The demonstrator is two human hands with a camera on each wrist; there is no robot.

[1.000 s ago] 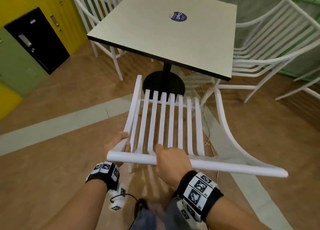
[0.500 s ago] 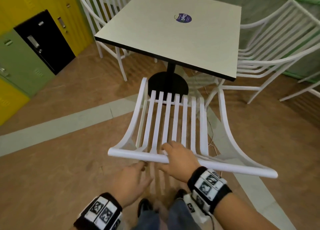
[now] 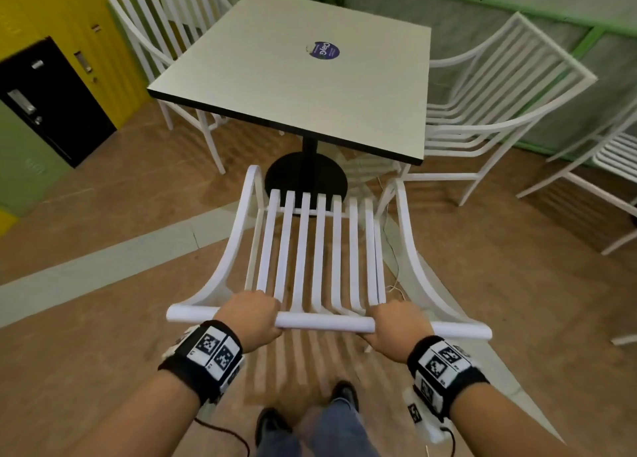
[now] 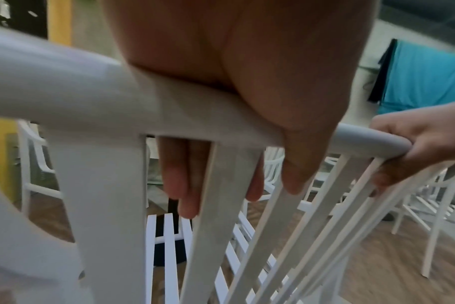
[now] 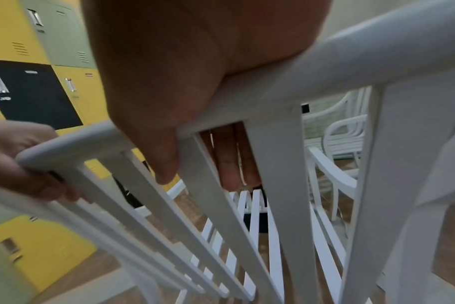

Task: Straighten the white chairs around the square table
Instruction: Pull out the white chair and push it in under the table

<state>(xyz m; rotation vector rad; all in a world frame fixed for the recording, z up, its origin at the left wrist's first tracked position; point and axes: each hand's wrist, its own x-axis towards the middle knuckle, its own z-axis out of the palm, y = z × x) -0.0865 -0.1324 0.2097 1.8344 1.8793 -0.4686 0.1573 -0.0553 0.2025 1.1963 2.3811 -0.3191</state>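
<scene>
We're gripping the top rail [image 3: 324, 323] of the near white chair [image 3: 319, 246] with both fists, left hand [image 3: 251, 318] and right hand [image 3: 400, 329] curled round it at equal reach, palms down, arms stretching forward. The rail is running crosswise to us, and the square table [image 3: 296, 88] is lying straight ahead beyond the seat, so we're lining up for a forward push, as we judge it.

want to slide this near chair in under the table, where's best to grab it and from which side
Grip the top rail of the near chair from behind, one of the hands toward each end, as the left hand and right hand do now. The rail is round, and its back faces you.
</scene>
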